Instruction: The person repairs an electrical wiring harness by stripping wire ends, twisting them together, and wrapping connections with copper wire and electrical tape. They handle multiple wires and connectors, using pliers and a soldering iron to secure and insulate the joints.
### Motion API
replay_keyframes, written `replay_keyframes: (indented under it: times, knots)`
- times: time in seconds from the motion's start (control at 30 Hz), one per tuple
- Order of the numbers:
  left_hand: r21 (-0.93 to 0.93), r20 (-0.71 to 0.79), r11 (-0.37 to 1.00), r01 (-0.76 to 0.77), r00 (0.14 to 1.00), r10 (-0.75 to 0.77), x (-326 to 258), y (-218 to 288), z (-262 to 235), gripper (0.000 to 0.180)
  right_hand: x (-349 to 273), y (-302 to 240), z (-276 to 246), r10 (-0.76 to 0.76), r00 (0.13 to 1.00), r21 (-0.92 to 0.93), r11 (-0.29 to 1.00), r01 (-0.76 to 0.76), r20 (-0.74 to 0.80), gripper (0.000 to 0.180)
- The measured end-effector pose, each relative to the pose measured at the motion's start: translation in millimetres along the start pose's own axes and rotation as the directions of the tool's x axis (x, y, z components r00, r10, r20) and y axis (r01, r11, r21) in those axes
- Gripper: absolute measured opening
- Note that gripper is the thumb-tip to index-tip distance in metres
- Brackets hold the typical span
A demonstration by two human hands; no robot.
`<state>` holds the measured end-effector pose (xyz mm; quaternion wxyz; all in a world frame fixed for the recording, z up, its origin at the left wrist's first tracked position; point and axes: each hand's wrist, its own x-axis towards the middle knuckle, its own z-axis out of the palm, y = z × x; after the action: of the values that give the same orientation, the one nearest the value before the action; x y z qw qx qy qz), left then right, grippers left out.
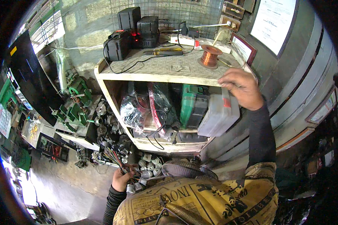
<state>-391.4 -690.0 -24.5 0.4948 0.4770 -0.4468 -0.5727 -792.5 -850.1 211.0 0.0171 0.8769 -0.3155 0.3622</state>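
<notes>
My left hand [122, 179], low and left of my body, is closed round a bundle of thin, multicoloured wires or sleeves [114, 156] that fan up and away. My right hand [242, 89] reaches to the upper right corner of a cream wooden shelf [157, 76]. Its fingers are curled at the top of a pale grey plastic case [218, 117], which juts out of the shelf opening, tilted; the exact grip is partly hidden. Just above that hand, a spool of copper wire [209, 57] stands on the shelf top.
A green case [193, 107] and clear plastic bags [135, 112] fill the opening. Black battery-like boxes [148, 32], a yellow-handled tool [168, 50] and a power strip [204, 42] lie on top. Left stands a green winding machine [75, 112]; a fan [186, 169] and metal parts [150, 165] lie below.
</notes>
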Motion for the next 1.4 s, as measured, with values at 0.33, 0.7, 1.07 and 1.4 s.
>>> replay_keyframes:
  times: [0.33, 0.7, 1.07, 1.4]
  knots:
    - [0.027, 0.011, 0.996, 0.082, 0.997, -0.082, -2, -4, -3, 0.016, 82, 132, 83, 0.322, 0.937, 0.464, 0.815, -0.348, 0.136, 0.008]
    - [-0.063, -0.008, 0.998, 0.023, 1.000, -0.024, -7, -7, -3, 0.011, 56, 24, -1, 0.047, 0.976, 0.254, 0.967, 0.008, -0.211, 0.010]
    - [0.102, 0.079, 0.991, 0.092, 0.992, -0.100, 6, 12, 14, 0.011, -33, -61, -26, -0.232, 0.933, 0.257, 0.918, 0.303, -0.274, 0.010]
    - [0.062, 0.309, 0.998, 0.030, 0.950, -0.048, 35, 35, 40, 0.023, -97, -106, 11, -0.241, 0.927, 0.010, 0.967, 0.255, -0.288, 0.015]
